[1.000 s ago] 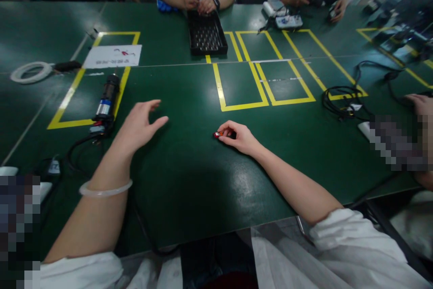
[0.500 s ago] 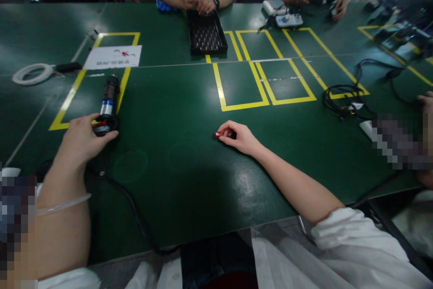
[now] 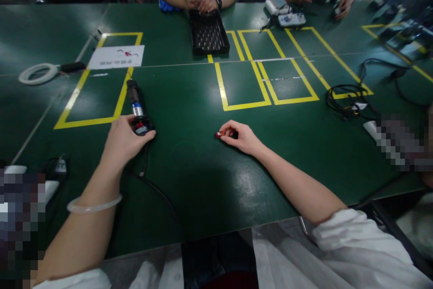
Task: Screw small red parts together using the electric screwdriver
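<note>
My left hand (image 3: 126, 140) is closed around the near end of a corded electric screwdriver (image 3: 137, 105), black with a blue and silver band. The tool lies low over the green table, its thin tip pointing away from me. From its near end a black cord (image 3: 158, 190) runs toward the table's front edge. Right of the screwdriver, my right hand (image 3: 238, 135) pinches a small red, white and orange piece (image 3: 218, 135) just above the tabletop. Fingers cover much of that piece, so its kind cannot be made out.
Yellow tape outlines (image 3: 246, 107) mark the table. A white sheet (image 3: 117, 57) and a white ring-shaped coil (image 3: 39, 74) are at left. Across the table, a co-worker's hands (image 3: 203, 4) are over a black tray (image 3: 210, 48). Coiled black cable (image 3: 341, 99) lies at right.
My left hand has moved right with the screwdriver, off the left tape outline and closer to my right hand. The cord has shifted with it. My right hand stays in place.
</note>
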Tool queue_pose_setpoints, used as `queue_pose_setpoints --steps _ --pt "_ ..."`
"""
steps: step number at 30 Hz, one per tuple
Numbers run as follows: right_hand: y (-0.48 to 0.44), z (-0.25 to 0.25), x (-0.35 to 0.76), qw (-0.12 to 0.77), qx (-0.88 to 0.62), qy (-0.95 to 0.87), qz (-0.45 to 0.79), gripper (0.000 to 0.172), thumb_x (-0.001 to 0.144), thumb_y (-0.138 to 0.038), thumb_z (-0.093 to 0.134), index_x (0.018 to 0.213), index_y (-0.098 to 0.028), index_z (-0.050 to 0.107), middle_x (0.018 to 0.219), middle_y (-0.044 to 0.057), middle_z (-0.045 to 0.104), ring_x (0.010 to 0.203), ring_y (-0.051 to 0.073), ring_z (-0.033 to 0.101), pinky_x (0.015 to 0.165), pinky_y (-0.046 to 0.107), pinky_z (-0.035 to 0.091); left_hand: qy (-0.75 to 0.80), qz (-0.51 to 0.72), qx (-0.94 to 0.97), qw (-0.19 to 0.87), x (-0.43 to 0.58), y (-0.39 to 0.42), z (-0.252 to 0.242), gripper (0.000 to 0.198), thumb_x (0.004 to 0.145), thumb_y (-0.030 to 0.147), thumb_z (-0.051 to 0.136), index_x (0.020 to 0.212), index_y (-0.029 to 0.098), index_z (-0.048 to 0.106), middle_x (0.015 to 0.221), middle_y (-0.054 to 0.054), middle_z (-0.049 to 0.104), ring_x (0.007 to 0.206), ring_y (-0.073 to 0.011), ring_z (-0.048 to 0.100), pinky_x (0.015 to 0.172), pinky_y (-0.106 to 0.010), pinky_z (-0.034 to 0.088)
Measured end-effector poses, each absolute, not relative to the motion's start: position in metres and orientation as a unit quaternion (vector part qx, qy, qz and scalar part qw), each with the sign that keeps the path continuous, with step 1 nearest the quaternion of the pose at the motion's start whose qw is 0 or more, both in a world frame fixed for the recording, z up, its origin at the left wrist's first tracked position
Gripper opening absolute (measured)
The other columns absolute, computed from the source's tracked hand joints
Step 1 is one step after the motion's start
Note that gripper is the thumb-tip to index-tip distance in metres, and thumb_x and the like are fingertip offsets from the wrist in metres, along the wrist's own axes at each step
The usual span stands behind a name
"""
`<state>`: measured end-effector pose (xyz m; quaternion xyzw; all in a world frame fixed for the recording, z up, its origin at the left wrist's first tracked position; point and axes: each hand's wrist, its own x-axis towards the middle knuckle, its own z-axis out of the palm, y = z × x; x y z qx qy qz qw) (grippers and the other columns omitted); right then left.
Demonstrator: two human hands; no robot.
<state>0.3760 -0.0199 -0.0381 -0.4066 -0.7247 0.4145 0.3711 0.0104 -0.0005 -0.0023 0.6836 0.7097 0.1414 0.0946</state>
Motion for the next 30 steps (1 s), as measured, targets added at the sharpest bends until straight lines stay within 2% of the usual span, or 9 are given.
queue_pose_setpoints --steps 4,9,14,22,27,30 --pt "-0.02 -0.038 0.376 0.389 -0.399 -0.721 0.413 0.014 0.083 -0.022 0.066 0.096 -0.018 0.062 0.081 0.0 0.065 0.071 0.012 0.059 0.07 0.027 0.047 0.696 0.153 0.692 0.115 0.066 -0.018 0.0 0.074 0.077 0.052 0.069 0.135 0.012 0.046 0.128 -0.019 0.053 0.113 -0.032 0.058 0.1 -0.048 0.049" --pt "-0.021 -0.038 0.376 0.405 -0.406 -0.716 0.398 0.014 0.081 -0.02 0.064 0.095 -0.018 0.061 0.079 0.0 0.063 0.069 0.012 0.058 0.068 0.027 0.047 0.624 0.16 0.758 0.106 0.123 -0.027 -0.003 0.072 0.076 0.046 0.071 0.135 0.014 0.045 0.129 -0.018 0.052 0.123 -0.0352 0.051 0.104 -0.05 0.045" --pt "-0.019 -0.04 0.376 0.411 -0.435 -0.727 0.337 0.013 0.08 -0.017 0.063 0.092 -0.02 0.058 0.079 -0.001 0.06 0.069 0.013 0.057 0.066 0.027 0.046 0.564 0.174 0.8 0.111 0.161 -0.031 -0.006 0.069 0.075 0.042 0.073 0.134 0.017 0.047 0.124 -0.015 0.053 0.115 -0.0333 0.053 0.1 -0.047 0.046" --pt "-0.02 -0.039 0.378 0.368 -0.437 -0.77 0.283 0.013 0.079 -0.013 0.061 0.088 -0.021 0.055 0.082 0.0 0.056 0.073 0.014 0.055 0.069 0.028 0.045 0.557 0.165 0.807 0.102 0.182 -0.04 -0.003 0.066 0.077 0.04 0.07 0.134 0.017 0.047 0.125 -0.015 0.053 0.111 -0.0325 0.053 0.095 -0.046 0.047" --pt "-0.021 -0.039 0.376 0.356 -0.435 -0.775 0.288 0.021 0.081 -0.012 0.06 0.099 -0.021 0.055 0.089 0.001 0.058 0.075 0.015 0.056 0.071 0.028 0.045 0.561 0.151 0.809 0.09 0.183 -0.039 -0.002 0.067 0.077 0.043 0.07 0.134 0.018 0.048 0.126 -0.016 0.054 0.111 -0.0338 0.054 0.093 -0.046 0.047" --pt "-0.021 -0.039 0.377 0.351 -0.423 -0.786 0.285 0.017 0.084 -0.013 0.061 0.098 -0.021 0.057 0.088 0.001 0.057 0.075 0.015 0.056 0.071 0.028 0.045 0.559 0.142 0.813 0.081 0.182 -0.039 -0.002 0.067 0.078 0.044 0.069 0.136 0.017 0.048 0.127 -0.016 0.054 0.112 -0.0345 0.054 0.093 -0.046 0.046"
